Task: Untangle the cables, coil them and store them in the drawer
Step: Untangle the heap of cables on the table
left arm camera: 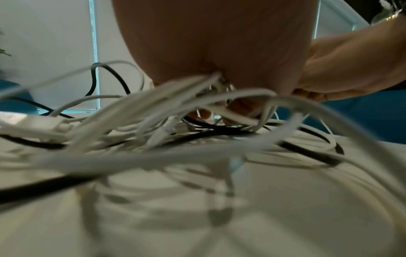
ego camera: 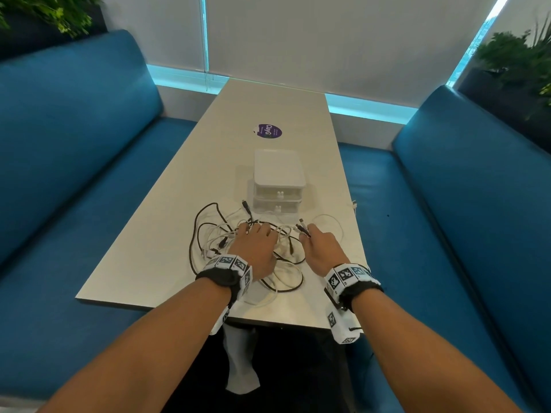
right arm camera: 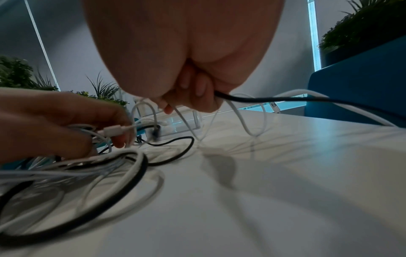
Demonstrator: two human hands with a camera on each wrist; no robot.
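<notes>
Nearest to me, both forearms reach over the front edge of the desk (ego camera: 167,234), each wrist wrapped in a black band with white marker blocks. Just past the wrists I see the tangle of cables (ego camera: 208,231), black and white loops piled together on the desk top. My left hand (ego camera: 253,248) rests on the middle of the pile, fingers (right arm camera: 119,142) curled down into it; the right wrist view shows them pinching a white plug (right arm camera: 112,130) with several strands bunched under the palm. My right hand (ego camera: 320,248) sits just beside the pile's right side, fingers (right arm camera: 197,90) clamped round a black cable (right arm camera: 285,100) and at least one white strand, with two plug ends (ego camera: 301,225) sticking out beyond the knuckles. A white loop (ego camera: 331,219) arcs out to the right of that hand.

Behind the tangle, almost touching its far edge, stands the small translucent drawer unit (ego camera: 278,174), two drawers stacked, both closed, knobs facing me. Farther along the desk lies a round purple sticker (ego camera: 269,131). Blue padded benches (ego camera: 74,144) run down either side, with green plants (ego camera: 518,58) at the far corners.
</notes>
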